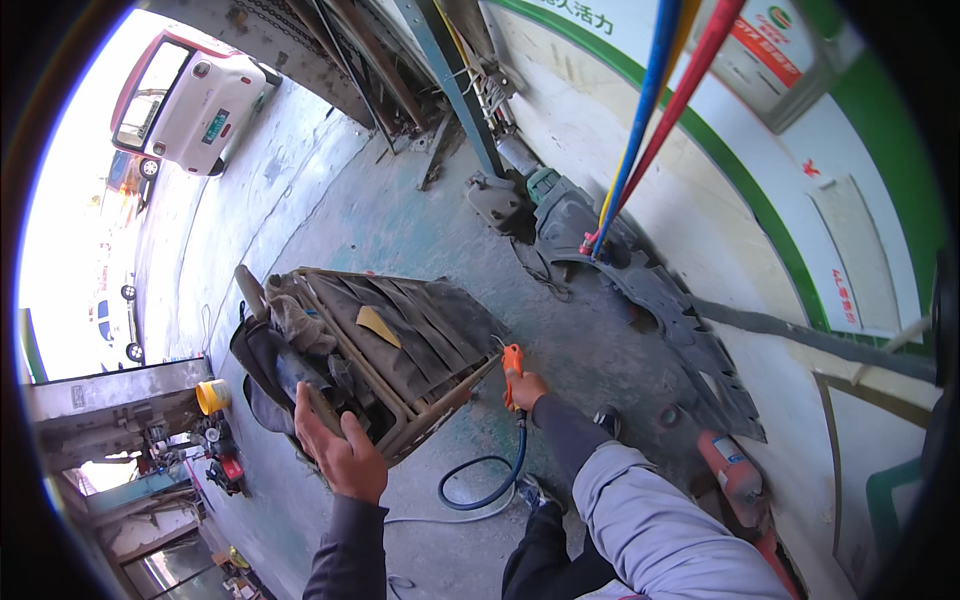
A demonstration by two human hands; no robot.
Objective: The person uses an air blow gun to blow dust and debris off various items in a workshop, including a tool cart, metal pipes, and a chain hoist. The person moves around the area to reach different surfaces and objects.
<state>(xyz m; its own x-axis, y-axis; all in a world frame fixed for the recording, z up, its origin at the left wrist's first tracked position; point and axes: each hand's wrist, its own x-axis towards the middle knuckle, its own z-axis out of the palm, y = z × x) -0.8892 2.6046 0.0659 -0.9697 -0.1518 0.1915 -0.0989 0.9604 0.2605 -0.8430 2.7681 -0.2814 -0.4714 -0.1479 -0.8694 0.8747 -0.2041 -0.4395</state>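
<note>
My right hand (528, 391) is closed around an orange air blow gun (513, 372) with a thin bent nozzle. A dark blue air hose (521, 440) hangs from its grip and loops near the floor. My left hand (345, 455) has its thumb apart from its fingers, around the edge of a flat, brownish piece (324, 410) whose kind I cannot make out. Both hands are beside a worn metal-framed stand (400, 415) with dark slatted panels (430, 330). A yellowish scrap (378, 325) lies on the slats; a grey rag (300, 325) and dark items lie along the left side.
Dark plastic car panels (690, 335) lean along the right wall, below hanging blue and red hoses (640, 110). A red cylinder (732, 475) is at lower right. A yellow bucket (212, 397) stands left. A white-and-red vehicle (200, 105) is parked outside.
</note>
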